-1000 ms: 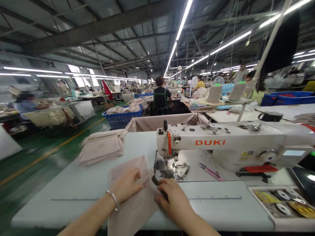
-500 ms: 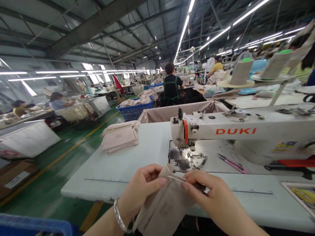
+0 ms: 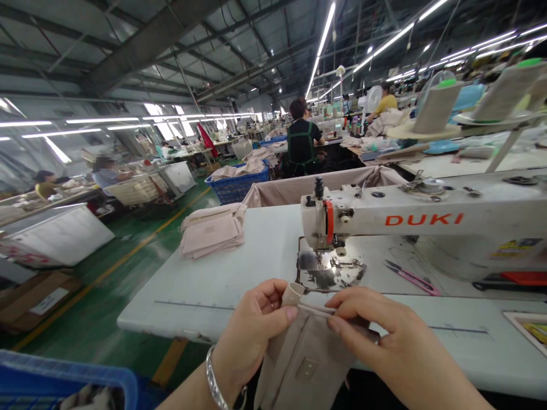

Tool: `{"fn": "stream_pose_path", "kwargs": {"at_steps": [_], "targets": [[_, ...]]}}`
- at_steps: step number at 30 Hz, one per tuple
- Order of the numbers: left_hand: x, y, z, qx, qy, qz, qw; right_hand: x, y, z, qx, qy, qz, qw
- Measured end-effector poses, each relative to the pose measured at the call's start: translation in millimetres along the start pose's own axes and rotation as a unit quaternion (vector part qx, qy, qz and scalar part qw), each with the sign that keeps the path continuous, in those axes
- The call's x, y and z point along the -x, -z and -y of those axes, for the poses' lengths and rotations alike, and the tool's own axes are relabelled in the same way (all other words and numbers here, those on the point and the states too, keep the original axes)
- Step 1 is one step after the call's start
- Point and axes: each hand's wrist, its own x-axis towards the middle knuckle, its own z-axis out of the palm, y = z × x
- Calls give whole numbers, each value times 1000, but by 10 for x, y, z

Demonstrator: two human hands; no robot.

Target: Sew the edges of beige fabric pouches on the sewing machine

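Observation:
Both hands hold a beige fabric piece at the front edge of the sewing table. My left hand, with a silver bracelet on its wrist, pinches the upper left edge beside a small folded tab. The top edge farther right is pinched between the thumb and fingers of my right hand. A small square patch shows on the cloth, whose lower part hangs toward me. Just beyond my hands stands the sewing machine, its needle area above a metal plate.
Stacked beige fabric pieces lie at the table's far left. Pink-handled thread snips rest under the machine arm. Blue baskets stand at the lower left and beyond the table. A person in dark clothes sits ahead.
The view has shifted slightly, so the table and machine appear moved. The fabric is turned a little and its patch shows more clearly. Both hands keep their pinch on it.

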Motion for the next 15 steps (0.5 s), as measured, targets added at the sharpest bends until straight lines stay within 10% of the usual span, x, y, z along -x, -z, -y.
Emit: {"fn": "stream_pose_path", "kwargs": {"at_steps": [15], "targets": [[5,12,79,-1,7,-50,999,-13,20,30,11,-14,-2,1000]]}}
